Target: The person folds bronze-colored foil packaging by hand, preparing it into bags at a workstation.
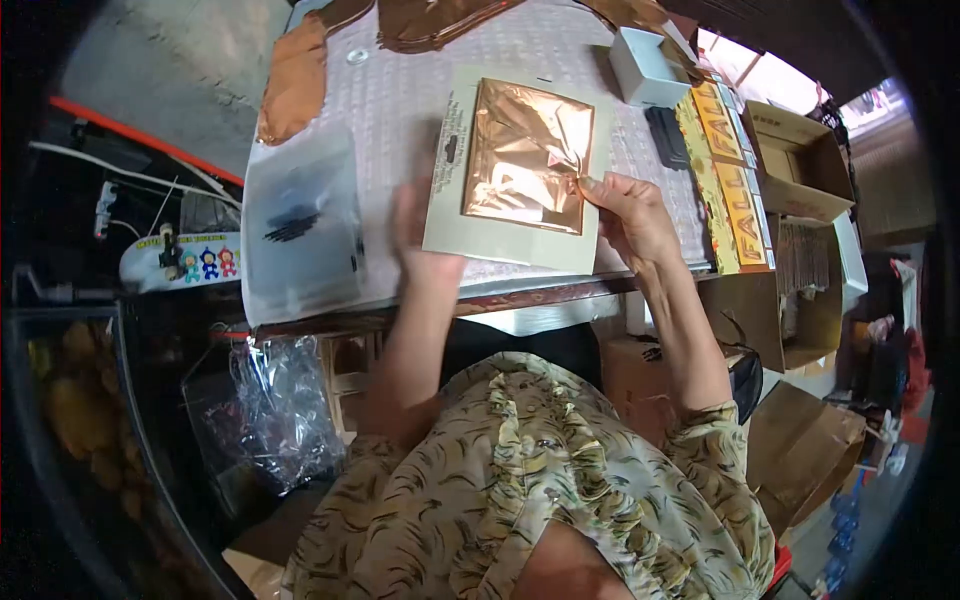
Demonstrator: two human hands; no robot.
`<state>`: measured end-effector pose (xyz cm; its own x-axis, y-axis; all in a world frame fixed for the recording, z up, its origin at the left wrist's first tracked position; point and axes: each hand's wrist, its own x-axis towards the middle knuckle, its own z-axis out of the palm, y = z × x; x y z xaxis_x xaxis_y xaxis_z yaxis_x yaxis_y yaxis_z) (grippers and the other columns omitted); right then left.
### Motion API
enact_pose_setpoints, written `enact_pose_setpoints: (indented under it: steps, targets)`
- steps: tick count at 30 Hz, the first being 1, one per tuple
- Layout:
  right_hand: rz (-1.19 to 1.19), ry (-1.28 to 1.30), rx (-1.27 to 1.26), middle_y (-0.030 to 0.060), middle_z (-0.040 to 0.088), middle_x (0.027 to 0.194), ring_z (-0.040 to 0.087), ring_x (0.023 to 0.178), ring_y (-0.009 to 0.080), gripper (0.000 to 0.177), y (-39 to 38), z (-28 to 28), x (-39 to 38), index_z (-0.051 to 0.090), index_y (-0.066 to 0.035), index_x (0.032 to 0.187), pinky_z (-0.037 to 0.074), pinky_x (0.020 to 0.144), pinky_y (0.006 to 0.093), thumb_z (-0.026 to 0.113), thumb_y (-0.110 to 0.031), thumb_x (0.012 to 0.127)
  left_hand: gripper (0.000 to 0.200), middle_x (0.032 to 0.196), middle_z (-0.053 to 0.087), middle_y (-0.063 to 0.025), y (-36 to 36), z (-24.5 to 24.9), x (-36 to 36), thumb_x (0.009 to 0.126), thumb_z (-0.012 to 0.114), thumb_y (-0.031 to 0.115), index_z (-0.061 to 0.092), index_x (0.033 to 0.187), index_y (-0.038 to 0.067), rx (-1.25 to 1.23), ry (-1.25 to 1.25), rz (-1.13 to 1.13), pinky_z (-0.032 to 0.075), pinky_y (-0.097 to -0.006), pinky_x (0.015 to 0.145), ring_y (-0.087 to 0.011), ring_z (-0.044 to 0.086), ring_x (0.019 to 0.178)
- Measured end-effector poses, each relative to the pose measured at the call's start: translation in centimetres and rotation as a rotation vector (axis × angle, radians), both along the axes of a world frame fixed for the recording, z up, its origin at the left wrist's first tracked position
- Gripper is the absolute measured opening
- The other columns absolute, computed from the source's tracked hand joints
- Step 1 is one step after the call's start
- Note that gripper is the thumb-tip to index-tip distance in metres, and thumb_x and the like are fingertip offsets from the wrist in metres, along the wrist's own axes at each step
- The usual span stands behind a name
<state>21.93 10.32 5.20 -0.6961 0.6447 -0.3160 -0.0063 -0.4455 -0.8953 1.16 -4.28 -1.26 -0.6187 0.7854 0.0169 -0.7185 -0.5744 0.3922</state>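
A pale backing card [438,225] with a dark hanging slot and small print along its left side is held tilted above the table. On its face lies a square, shiny copper foil packet [525,160], creased at the right. My right hand [640,218] grips the right edge, its thumb pressed on the foil's border and its fingers bent. At the card's lower left is my left hand [425,245], smeared by motion; its fingers are partly hidden, so their grip does not show.
On the table's left lies a clear plastic bag [305,220] with dark pieces in it. Copper foil pieces [293,85] lie along the far edge. To the right are a white box [645,70], a black case [667,137] and yellow "FALL" packages [740,215]. Cardboard boxes [800,185] stand beyond.
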Motion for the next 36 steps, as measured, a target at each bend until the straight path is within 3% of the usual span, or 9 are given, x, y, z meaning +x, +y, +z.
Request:
enact_pose_setpoints:
  steps: [4,11,16,18,19,22,27,30,36]
  targets:
    - [-0.012,-0.02,-0.02,0.0035,0.072,0.079,0.065,0.066,0.009,0.014,-3.0,0.8,0.0,0.073,-0.004,0.085,0.052,0.061,0.0256,0.074,-0.014,0.095,0.051,0.133,0.062,-0.0143,1.3,6.1,4.7,0.106,0.047,0.038,0.049,0.144,0.004,-0.508,0.062,-0.085,0.058,-0.0387,0.093,-0.0281,0.064,0.114]
    - [-0.09,-0.041,0.04,0.0037,0.072,0.077,0.064,0.064,0.0089,0.018,-6.1,1.3,-0.1,0.073,-0.003,0.082,0.053,0.062,0.0255,0.073,-0.014,0.096,0.039,0.119,0.063,-0.0099,0.6,3.8,5.1,0.11,0.043,0.032,0.052,0.137,0.006,-0.032,-0.188,-0.511,0.058,-0.0361,0.087,-0.0222,0.064,0.103]
    - [-0.061,-0.018,0.075,0.0043,0.072,0.076,0.064,0.063,0.0083,0.017,-6.8,1.9,-0.3,0.074,0.0,0.084,0.052,0.06,0.0245,0.074,-0.013,0.095,0.035,0.109,0.064,-0.0085,-0.2,4.3,6.4,0.108,0.047,0.032,0.057,0.127,0.004,-0.061,-0.299,-0.357,0.059,-0.0318,0.075,-0.0196,0.065,0.092]
    - [-0.041,0.017,0.099,0.0058,0.074,0.078,0.064,0.064,0.0082,0.016,-7.1,2.0,-0.6,0.076,0.002,0.088,0.052,0.06,0.0238,0.074,-0.012,0.094,0.028,0.102,0.061,-0.0057,0.2,2.2,6.6,0.108,0.049,0.028,0.058,0.122,0.005,0.032,-0.154,-0.341,0.057,-0.0279,0.071,-0.016,0.063,0.087]
    - [-0.051,0.022,0.113,0.0055,0.073,0.078,0.064,0.064,0.008,0.015,-7.3,2.0,-0.8,0.076,0.002,0.088,0.052,0.061,0.0238,0.074,-0.012,0.094,0.026,0.098,0.059,-0.0036,0.4,2.3,6.8,0.108,0.049,0.027,0.058,0.118,0.006,-0.17,0.145,-0.278,0.055,-0.0249,0.067,-0.0138,0.06,0.083]
    - [-0.069,0.006,0.121,0.0046,0.072,0.077,0.063,0.063,0.0081,0.016,-7.7,2.2,-1.1,0.074,0.0,0.084,0.051,0.06,0.0243,0.072,-0.011,0.095,0.025,0.097,0.059,-0.0023,0.9,1.0,6.6,0.108,0.048,0.027,0.059,0.116,0.005,-0.198,0.141,-0.319,0.055,-0.0241,0.065,-0.0126,0.06,0.082]
    - [-0.115,-0.049,0.131,0.0057,0.073,0.078,0.066,0.065,0.0102,0.015,-8.0,1.9,-1.2,0.074,0.0,0.085,0.054,0.062,0.0258,0.07,-0.008,0.096,0.039,0.123,0.06,-0.01,2.4,-2.1,6.9,0.11,0.044,0.027,0.05,0.139,0.002,0.014,-0.098,-0.386,0.056,-0.0319,0.095,-0.0201,0.063,0.109]
    - [-0.106,-0.043,0.138,0.0072,0.075,0.082,0.069,0.068,0.0119,0.012,-7.9,1.8,-1.0,0.075,0.002,0.09,0.056,0.064,0.0267,0.069,-0.007,0.096,0.046,0.139,0.054,-0.015,2.6,-1.0,7.0,0.11,0.045,0.026,0.041,0.149,0.001,-0.181,0.201,-0.391,0.049,-0.0389,0.113,-0.0256,0.059,0.124]
    - [-0.058,-0.03,0.167,0.0078,0.076,0.085,0.07,0.068,0.0118,0.013,-8.0,1.6,-0.9,0.076,0.003,0.098,0.057,0.064,0.0273,0.068,-0.007,0.097,0.047,0.14,0.053,-0.0156,3.4,-2.0,7.5,0.11,0.046,0.025,0.04,0.15,0.001,0.226,0.02,-0.476,0.048,-0.0395,0.114,-0.0274,0.058,0.126]
